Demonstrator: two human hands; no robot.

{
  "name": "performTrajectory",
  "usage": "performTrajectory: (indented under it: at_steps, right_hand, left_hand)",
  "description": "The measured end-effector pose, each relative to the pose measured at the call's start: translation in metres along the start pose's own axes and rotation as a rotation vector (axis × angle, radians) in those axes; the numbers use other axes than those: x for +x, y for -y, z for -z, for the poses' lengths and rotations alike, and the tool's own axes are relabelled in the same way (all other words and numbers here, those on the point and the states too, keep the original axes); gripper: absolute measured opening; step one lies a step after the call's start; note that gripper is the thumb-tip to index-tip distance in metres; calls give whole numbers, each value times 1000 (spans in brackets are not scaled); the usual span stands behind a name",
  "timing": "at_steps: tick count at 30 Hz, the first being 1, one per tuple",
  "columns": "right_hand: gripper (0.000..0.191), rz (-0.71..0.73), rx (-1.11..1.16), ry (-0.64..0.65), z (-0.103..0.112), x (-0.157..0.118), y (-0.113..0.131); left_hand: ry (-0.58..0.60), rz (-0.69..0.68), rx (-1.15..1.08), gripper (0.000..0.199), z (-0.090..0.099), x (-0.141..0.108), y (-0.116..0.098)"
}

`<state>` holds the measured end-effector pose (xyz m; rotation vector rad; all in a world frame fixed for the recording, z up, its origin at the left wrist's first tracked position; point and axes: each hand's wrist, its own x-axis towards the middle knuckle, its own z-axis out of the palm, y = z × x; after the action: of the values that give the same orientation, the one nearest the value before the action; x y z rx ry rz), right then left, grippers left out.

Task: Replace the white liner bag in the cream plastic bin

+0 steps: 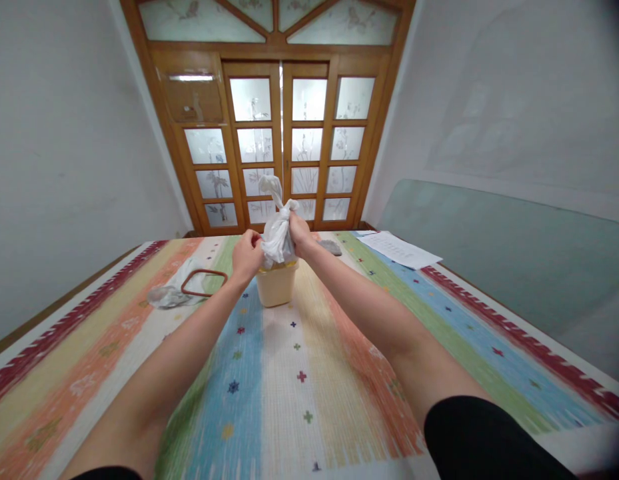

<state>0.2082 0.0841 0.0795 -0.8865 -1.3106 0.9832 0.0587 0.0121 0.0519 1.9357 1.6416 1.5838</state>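
Observation:
A white plastic bag (278, 239), knotted at the top with its loose ends sticking up, stands in and above a small cream bin (276, 287). A strip of yellow shows along the bin's rim. My right hand (300, 235) is closed on the bag's right side, just below the knot. At the bag's left side, my left hand (248, 255) has its fingers pinched together against the plastic. Left of the bin lies a brown rounded-square frame (204, 292), partly over a crumpled translucent plastic bag (172, 293).
A striped, patterned cloth (294, 413) covers the table. Behind the bin, to the right, lies a grey flat item (330, 247). Sheets of printed paper (400, 250) rest near the right edge, beside a pale green panel (489, 247). Wooden glazed doors (284, 127) stand beyond.

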Motion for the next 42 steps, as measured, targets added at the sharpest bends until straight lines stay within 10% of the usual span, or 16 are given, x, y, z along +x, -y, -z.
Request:
performTrajectory:
  at_steps: [10, 18, 25, 36, 42]
  right_hand:
    - [35, 277, -590, -38, 16, -24, -13]
    - [29, 170, -517, 20, 13, -27, -15]
    - [27, 159, -405, 159, -10, -30, -24]
    - [27, 299, -870, -25, 57, -24, -37]
    - [21, 462, -564, -11, 67, -41, -41]
  left_hand:
    - [466, -142, 86, 12, 9, -7, 2]
    - [312, -197, -76, 34, 9, -10, 3]
    - [122, -136, 99, 11, 4, 0, 21]
    - [110, -132, 162, 29, 13, 4, 54]
    - [173, -194, 89, 17, 9, -3, 31]
